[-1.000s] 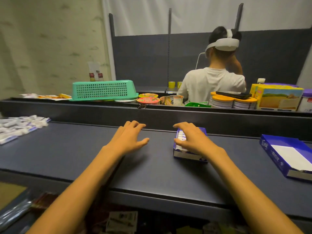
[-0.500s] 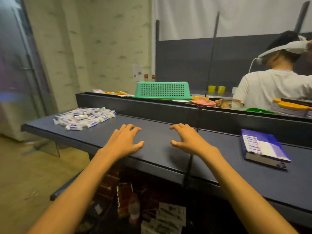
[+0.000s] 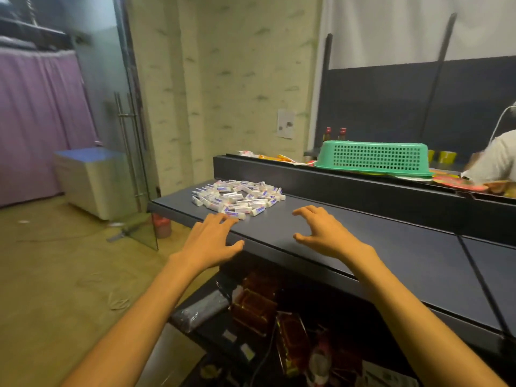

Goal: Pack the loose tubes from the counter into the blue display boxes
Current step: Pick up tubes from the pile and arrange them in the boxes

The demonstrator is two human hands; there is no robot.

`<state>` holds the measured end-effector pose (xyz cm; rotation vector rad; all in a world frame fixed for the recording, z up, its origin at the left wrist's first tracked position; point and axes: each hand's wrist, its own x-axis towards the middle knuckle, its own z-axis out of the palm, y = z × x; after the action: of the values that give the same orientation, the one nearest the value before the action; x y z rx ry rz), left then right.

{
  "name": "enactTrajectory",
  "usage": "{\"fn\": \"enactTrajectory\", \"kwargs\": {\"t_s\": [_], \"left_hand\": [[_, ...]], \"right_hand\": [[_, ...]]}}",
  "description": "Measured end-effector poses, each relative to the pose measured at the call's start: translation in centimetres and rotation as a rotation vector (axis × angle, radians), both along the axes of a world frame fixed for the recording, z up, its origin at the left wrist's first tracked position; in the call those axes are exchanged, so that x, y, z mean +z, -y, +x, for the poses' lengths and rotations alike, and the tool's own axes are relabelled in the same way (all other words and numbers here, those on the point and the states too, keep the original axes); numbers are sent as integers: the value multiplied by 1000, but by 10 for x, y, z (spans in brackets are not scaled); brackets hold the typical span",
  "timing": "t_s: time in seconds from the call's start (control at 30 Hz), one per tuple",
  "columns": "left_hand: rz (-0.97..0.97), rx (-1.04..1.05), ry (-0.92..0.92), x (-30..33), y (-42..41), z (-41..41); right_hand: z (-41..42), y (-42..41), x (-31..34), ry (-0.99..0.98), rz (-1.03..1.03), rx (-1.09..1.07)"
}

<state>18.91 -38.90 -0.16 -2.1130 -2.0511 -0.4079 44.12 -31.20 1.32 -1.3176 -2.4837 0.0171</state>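
White plastic tubes with blue-and-red labels [image 3: 237,198] lay in a loose heap at the far left end of the dark blue-grey surface [image 3: 391,247], jumbled at all angles and overlapping one another. They looked small, light and fairly stiff — likely to skid on the smooth top if nudged and to roll if set down carelessly, though hardly fragile. Judging from the pile, several could be scooped together, or single tubes pinched across the body rather than at the capped end. The left hand [image 3: 209,238] hovered at the front edge of the surface with fingers spread and relaxed, its fingertips just short of the nearest tubes; its grip was wide and held nothing. The right hand [image 3: 326,233] hung over bare surface, to the right of the heap and a little apart from it, fingers loosely curled, likewise empty. No blue display box showed in this view, so the packing had to happen somewhere off to the right.
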Motion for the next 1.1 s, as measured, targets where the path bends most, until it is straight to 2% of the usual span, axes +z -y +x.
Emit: {"fn": "enactTrajectory", "kwargs": {"t_s": [0.27, 0.5, 0.93, 1.1], "left_hand": [[14, 23, 26, -4, -48, -85], [-30, -25, 16, -1, -127, -137], [-16, -158, 47, 5, -263, -194], [-14, -271, 92, 5, -314, -206]], "right_hand": [[-67, -58, -5, -20, -5, -8], [-118, -124, -10, -58, -29, -34], [-173, -212, -4, -31, -56, -160], [-190, -239, -3, -38, -38, -231]]}}
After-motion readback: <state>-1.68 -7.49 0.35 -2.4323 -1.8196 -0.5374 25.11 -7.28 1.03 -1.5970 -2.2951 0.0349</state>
